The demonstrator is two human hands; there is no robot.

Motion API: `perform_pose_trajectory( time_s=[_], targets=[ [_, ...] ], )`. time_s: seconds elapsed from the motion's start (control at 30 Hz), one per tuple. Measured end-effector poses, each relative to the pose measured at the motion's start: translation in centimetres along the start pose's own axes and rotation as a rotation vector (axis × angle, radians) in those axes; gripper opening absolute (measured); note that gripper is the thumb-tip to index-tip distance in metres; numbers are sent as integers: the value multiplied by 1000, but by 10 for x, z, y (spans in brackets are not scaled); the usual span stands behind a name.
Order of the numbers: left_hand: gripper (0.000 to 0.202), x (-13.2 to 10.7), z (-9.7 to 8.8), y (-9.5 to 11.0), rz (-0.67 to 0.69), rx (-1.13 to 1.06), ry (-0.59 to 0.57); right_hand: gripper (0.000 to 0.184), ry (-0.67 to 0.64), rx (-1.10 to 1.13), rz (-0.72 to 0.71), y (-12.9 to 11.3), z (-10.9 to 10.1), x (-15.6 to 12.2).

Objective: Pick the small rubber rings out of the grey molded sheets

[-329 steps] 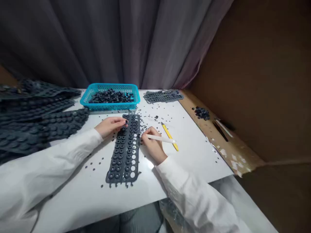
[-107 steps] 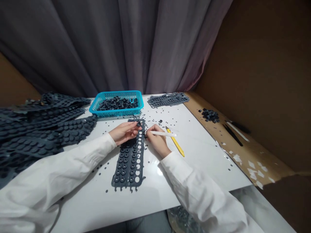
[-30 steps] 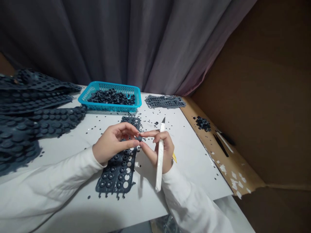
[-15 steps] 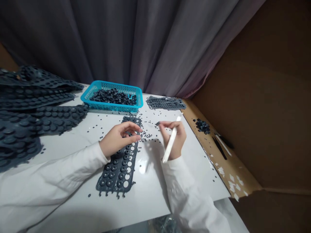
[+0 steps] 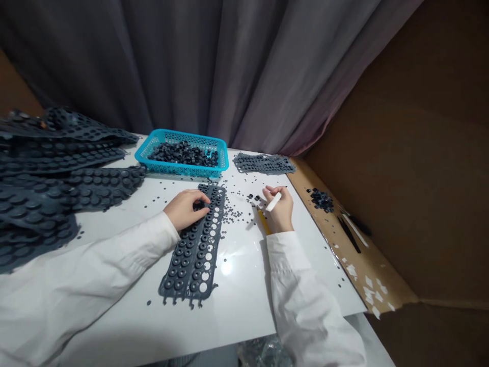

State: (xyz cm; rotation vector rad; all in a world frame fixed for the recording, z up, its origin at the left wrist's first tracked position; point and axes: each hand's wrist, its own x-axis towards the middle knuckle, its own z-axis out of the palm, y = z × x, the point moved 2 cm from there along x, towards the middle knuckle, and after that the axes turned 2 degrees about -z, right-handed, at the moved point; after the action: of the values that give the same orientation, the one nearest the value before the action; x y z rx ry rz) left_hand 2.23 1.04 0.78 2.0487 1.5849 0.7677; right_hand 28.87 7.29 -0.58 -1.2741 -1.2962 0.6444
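Observation:
A long dark rubber strip [image 5: 194,244] studded with round buttons, its right column punched to holes, lies on the white table [image 5: 244,285]. My left hand [image 5: 186,208] rests on the strip's far end, fingers curled against the buttons. My right hand [image 5: 279,209] sits to the right of the strip, closed around a white pen-shaped tool [image 5: 273,202]. Its fingertips are beside two small dark rubber pieces [image 5: 253,197]. A yellow tool [image 5: 262,219] lies partly under that hand.
A teal basket [image 5: 183,153] of dark rubber pieces stands at the back. Stacked rubber sheets [image 5: 49,178] fill the left. A punched-out strip [image 5: 263,163] lies at back right. A cardboard ledge [image 5: 344,239] on the right carries a small heap of pieces [image 5: 321,200] and tools. Small scraps dot the table.
My right hand has moved away from the left hand to the right and come down to the table. My left hand has dropped back onto the strip's far end.

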Motion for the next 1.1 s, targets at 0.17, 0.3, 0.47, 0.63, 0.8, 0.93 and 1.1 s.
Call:
perform_pose_trajectory(
  time_s=[0.17,0.3,0.47,0.63,0.8,0.93,1.1],
  targets=[
    [22,12,-2,1,79,232,-52,50,-159,279,41,-19,20,-26],
    [22,45,4,9,112,301,-134,42,-287,271,172,-11,52,-48],
    [19,75,11,15,132,336,-317,23,-264,164,193,-6,65,-56],
    [16,76,11,24,133,420,-404,22,-361,118,114,-6,66,-57],
    [17,74,15,44,100,576,-412,23,-377,58,60,-8,68,-57],
    [20,71,20,61,95,680,-452,22,-381,15,-4,-14,67,-59],
    [21,70,22,70,89,767,-523,22,-390,-28,-81,-19,67,-61]
  ],
)
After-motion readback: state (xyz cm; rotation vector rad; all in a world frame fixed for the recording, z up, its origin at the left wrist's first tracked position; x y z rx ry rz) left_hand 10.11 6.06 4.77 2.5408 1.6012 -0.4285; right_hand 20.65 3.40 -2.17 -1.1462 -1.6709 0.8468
